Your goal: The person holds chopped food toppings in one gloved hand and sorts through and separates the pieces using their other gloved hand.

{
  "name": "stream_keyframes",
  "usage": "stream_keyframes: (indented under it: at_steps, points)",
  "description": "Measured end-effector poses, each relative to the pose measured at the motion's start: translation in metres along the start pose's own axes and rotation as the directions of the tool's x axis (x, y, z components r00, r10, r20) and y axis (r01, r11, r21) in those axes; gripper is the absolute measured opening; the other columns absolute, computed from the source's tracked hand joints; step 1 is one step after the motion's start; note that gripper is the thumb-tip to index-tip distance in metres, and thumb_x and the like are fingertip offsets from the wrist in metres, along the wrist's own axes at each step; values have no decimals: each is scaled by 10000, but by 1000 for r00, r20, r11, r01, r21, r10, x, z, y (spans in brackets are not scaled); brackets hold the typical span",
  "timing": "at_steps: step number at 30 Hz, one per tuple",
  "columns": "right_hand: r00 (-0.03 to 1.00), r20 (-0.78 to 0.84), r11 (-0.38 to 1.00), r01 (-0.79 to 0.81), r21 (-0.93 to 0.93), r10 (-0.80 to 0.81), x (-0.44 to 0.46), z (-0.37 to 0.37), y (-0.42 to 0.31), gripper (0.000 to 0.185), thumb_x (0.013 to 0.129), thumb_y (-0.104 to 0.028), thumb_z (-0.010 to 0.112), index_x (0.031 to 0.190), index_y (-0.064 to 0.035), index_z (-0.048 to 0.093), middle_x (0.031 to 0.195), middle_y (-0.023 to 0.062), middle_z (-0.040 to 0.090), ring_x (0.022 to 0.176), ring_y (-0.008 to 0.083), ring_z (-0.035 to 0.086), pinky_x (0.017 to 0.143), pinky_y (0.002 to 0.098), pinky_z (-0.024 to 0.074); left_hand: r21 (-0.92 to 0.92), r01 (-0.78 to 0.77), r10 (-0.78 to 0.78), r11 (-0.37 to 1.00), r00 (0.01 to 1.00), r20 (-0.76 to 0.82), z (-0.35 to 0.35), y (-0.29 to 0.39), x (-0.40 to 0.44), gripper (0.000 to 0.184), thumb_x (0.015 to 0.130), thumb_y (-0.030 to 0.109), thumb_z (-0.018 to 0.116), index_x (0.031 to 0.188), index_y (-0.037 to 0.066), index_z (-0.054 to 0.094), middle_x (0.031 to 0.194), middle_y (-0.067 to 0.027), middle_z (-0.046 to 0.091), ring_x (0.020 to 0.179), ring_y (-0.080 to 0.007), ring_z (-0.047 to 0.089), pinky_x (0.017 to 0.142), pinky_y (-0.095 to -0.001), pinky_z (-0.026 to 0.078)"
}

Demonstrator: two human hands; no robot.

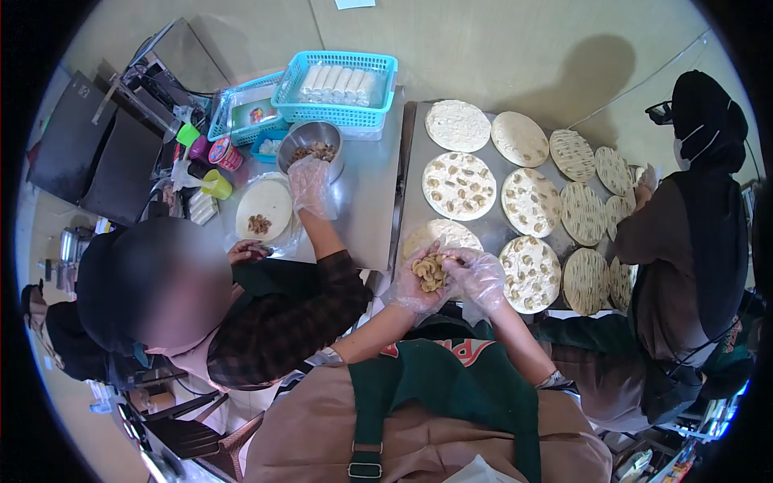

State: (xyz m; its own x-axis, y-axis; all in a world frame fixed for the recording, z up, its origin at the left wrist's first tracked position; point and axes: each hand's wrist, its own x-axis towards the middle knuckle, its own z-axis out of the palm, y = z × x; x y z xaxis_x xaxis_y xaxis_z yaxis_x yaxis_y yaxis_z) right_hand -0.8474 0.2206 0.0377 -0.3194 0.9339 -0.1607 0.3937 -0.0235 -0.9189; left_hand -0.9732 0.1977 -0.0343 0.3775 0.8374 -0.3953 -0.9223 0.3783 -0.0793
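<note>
My left hand [415, 283], in a clear plastic glove, is cupped around a heap of pale brown mushroom pieces [431, 273]. From the right, my right hand [478, 278], gloved too, pinches at the edge of that heap. Both are over the near side of a round pizza base [443, 234] spread with white topping. Beyond it lies a base dotted with mushroom pieces [459, 186], and a plain white-topped one [457, 125] is at the back. Another mushroom-topped base [529, 274] is just right of my right hand.
At the left, a co-worker's gloved hand [312, 187] is by a steel bowl [334, 163], near a flat wrap [266, 206] with filling. Blue baskets [336, 60] stand behind. Another co-worker [684, 209] reaches over striped bases at the right.
</note>
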Motion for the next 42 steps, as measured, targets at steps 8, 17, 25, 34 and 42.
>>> stream_keyframes:
  at_steps: [8,17,25,34,42]
  points:
    - [961,210,339,-261,904,179,-4,-10,7,217,794,-38,508,999,33,508,851,141,573,724,174,554,607,242,454,8,5,-4,1000,998,-69,11,-4,-6,250,824,259,402,983,119,535,1004,-71,553,928,-240,529,804,-418,426]
    - [902,301,-177,-257,950,309,22,-13,100,170,790,-28,510,946,38,507,858,112,537,673,140,518,569,198,436,-82,-22,3,996,975,-221,-17,11,-23,208,804,257,450,945,126,527,1009,-90,546,960,-272,506,843,-445,392]
    - [883,-21,882,-470,-36,470,82,-22,129,182,784,-202,540,798,-28,591,733,68,587,635,104,536,531,238,417,-84,-76,44,994,941,-335,-10,13,-49,206,798,254,478,963,133,506,1000,-77,540,950,-255,510,837,-444,394]
    - [999,49,638,48,-768,-16,156,1,172,325,701,-413,542,812,-120,628,844,76,613,804,218,573,701,319,434,-132,-109,59,985,939,-338,-10,20,-63,208,813,290,462,891,105,519,965,-61,544,936,-236,517,835,-424,405]
    - [941,-72,801,-320,-505,331,144,-22,94,219,693,-270,611,803,-82,610,825,62,608,774,177,568,693,269,440,-186,-105,53,977,963,-262,-15,23,-62,183,797,237,454,900,103,525,968,-85,546,936,-242,520,821,-436,424]
